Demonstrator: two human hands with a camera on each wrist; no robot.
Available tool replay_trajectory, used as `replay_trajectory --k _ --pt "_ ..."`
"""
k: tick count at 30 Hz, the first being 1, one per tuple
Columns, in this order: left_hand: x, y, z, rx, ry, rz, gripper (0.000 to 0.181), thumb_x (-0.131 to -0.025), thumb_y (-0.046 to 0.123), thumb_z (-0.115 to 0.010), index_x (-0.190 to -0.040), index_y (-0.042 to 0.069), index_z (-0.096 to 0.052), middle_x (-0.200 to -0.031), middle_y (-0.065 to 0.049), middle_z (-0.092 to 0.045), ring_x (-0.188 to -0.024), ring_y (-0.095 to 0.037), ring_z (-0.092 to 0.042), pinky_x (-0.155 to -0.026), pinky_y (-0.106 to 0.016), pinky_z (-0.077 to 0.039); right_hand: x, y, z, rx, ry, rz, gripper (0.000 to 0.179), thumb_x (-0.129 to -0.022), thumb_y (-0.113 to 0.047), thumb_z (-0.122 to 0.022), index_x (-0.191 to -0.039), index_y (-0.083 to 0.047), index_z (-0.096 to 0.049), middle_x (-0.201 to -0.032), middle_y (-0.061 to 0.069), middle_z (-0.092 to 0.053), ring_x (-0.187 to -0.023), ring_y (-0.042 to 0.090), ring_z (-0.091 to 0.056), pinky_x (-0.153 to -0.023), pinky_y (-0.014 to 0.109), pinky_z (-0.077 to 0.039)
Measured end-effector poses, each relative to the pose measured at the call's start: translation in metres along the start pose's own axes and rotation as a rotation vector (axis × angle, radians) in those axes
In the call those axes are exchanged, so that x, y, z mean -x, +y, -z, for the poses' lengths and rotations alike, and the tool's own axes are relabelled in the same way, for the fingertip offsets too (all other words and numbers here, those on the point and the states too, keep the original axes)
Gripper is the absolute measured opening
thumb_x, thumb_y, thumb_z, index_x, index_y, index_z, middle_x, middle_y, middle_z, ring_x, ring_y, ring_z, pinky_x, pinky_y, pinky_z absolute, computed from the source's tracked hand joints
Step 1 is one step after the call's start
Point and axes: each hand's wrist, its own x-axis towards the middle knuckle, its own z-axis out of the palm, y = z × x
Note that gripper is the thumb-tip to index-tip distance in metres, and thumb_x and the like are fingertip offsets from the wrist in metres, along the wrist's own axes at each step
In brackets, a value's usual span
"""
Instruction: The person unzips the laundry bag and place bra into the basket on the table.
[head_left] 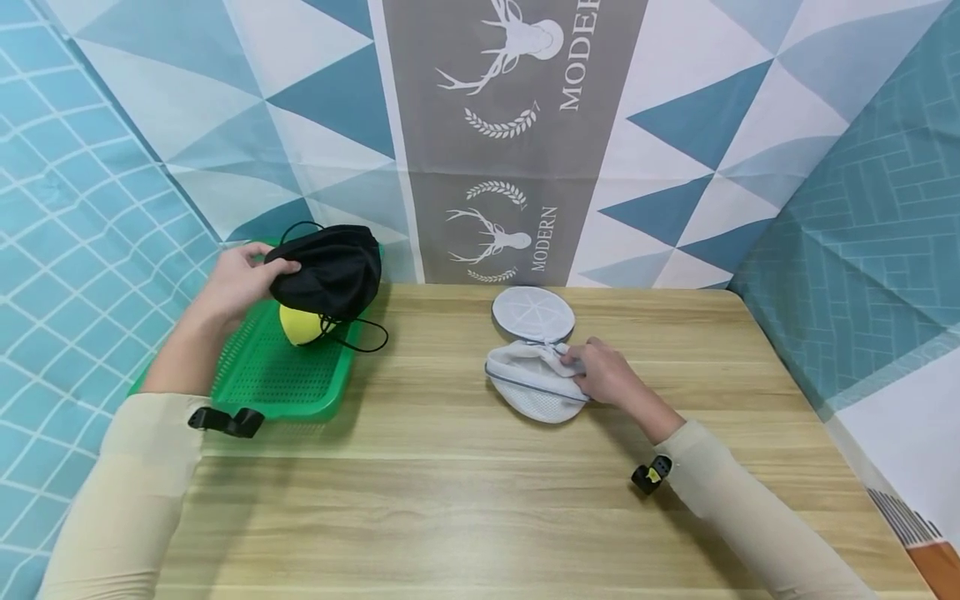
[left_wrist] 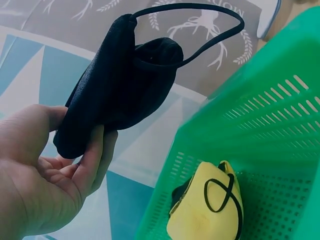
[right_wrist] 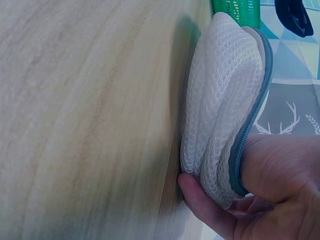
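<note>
My left hand (head_left: 243,279) pinches a black cloth mask (head_left: 330,271) by one edge, thumb on one side and fingers on the other. It is held above a green basket (head_left: 281,406), and an elastic loop sticks out from it in the left wrist view. Below it in the basket lies a yellow cloth piece (left_wrist: 207,210) with a thin black cord. My right hand (head_left: 603,371) grips the rim of a white mesh laundry bag (head_left: 536,398) with a grey-blue zipper. The bag's round lid (head_left: 533,314) is folded back behind it on the table.
The wooden table (head_left: 450,508) ends at the patterned backdrop (head_left: 510,150) behind. The basket stands at the table's left rear, beside a blue tiled-pattern cloth (head_left: 82,192). Another patterned cloth (head_left: 885,250) hangs along the right side.
</note>
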Motion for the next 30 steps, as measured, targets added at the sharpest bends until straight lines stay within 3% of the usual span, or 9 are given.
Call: replay_trajectory --k 6,15,16,18,20,22,25,28,30 --pt "0.000 -0.002 0.001 -0.014 -0.028 0.003 0.065 -0.117 0.033 -0.053 -0.168 -0.001 -0.032 -0.079 0.036 -0.072 -0.064 0.003 -0.068 -0.079 -0.007 -0.056 0.020 -0.034 0.030 -0.016 -0.022 -0.019 0.033 -0.092 0.001 -0.082 -0.125 -0.002 -0.083 -0.116 0.024 -0.075 -0.099 0.031 -0.068 -0.084 0.052 -0.062" --pt "0.003 -0.006 0.004 -0.024 -0.016 0.006 0.069 -0.117 0.035 -0.055 -0.169 -0.002 -0.030 -0.085 0.038 -0.066 -0.076 0.009 -0.069 -0.081 -0.008 -0.057 0.018 -0.024 0.023 -0.027 -0.038 -0.021 0.034 -0.096 -0.001 -0.081 -0.129 -0.002 -0.082 -0.122 0.025 -0.074 -0.106 0.032 -0.069 -0.089 0.050 -0.062" --pt "0.004 -0.006 0.005 -0.024 -0.012 0.007 0.067 -0.116 0.036 -0.056 -0.168 0.000 -0.033 -0.088 0.037 -0.066 -0.078 0.009 -0.069 -0.082 -0.009 -0.057 0.022 -0.035 0.031 -0.020 -0.047 -0.045 0.034 -0.094 0.002 -0.080 -0.128 0.000 -0.082 -0.121 0.027 -0.074 -0.104 0.034 -0.069 -0.088 0.052 -0.062" --pt "0.003 -0.007 0.008 -0.037 0.001 0.009 0.061 -0.116 0.039 -0.057 -0.162 0.003 -0.039 -0.099 0.031 -0.067 -0.079 0.009 -0.069 -0.082 -0.009 -0.058 0.022 -0.035 0.032 -0.023 -0.049 -0.045 0.034 -0.094 0.003 -0.080 -0.128 0.000 -0.082 -0.121 0.027 -0.074 -0.105 0.035 -0.069 -0.089 0.052 -0.063" --pt "0.003 -0.008 0.012 -0.060 0.010 0.013 0.065 -0.116 0.042 -0.057 -0.165 0.003 -0.037 -0.132 0.008 -0.074 -0.081 0.010 -0.066 -0.081 -0.008 -0.056 0.021 -0.035 0.032 -0.022 -0.043 -0.037 0.034 -0.094 0.003 -0.081 -0.127 0.000 -0.082 -0.120 0.027 -0.074 -0.104 0.034 -0.069 -0.087 0.052 -0.063" --pt "0.003 -0.008 0.016 -0.090 0.017 0.020 0.073 -0.116 0.046 -0.055 -0.170 0.002 -0.033 -0.168 -0.015 -0.055 -0.084 0.012 -0.063 -0.082 -0.008 -0.054 0.017 -0.028 0.026 -0.009 -0.022 -0.017 0.034 -0.093 0.002 -0.081 -0.126 -0.002 -0.083 -0.119 0.027 -0.075 -0.103 0.034 -0.069 -0.087 0.051 -0.062" --pt "0.002 -0.010 0.022 -0.135 0.017 0.035 0.084 -0.116 0.050 -0.052 -0.177 -0.002 -0.022 -0.190 -0.024 -0.007 -0.088 0.014 -0.056 -0.093 -0.016 -0.052 0.015 -0.025 0.022 -0.002 -0.004 -0.008 0.034 -0.091 0.000 -0.083 -0.125 -0.004 -0.084 -0.116 0.024 -0.075 -0.102 0.033 -0.069 -0.086 0.051 -0.062" --pt "-0.001 -0.014 0.027 -0.158 0.020 0.054 0.084 -0.117 0.051 -0.050 -0.176 -0.002 -0.024 -0.191 -0.023 -0.002 -0.086 0.013 -0.056 -0.107 -0.030 -0.050 0.014 -0.027 0.023 -0.008 0.002 0.002 0.033 -0.091 0.001 -0.083 -0.124 -0.004 -0.084 -0.116 0.024 -0.076 -0.102 0.034 -0.070 -0.089 0.054 -0.063" --pt "-0.003 -0.017 0.029 -0.160 0.027 0.064 0.077 -0.117 0.051 -0.051 -0.172 0.000 -0.033 -0.191 -0.022 -0.002 -0.087 0.012 -0.057 -0.107 -0.032 -0.051 0.018 -0.038 0.032 -0.025 -0.018 -0.002 0.032 -0.091 0.003 -0.082 -0.123 0.000 -0.084 -0.116 0.026 -0.077 -0.103 0.036 -0.070 -0.092 0.059 -0.063"
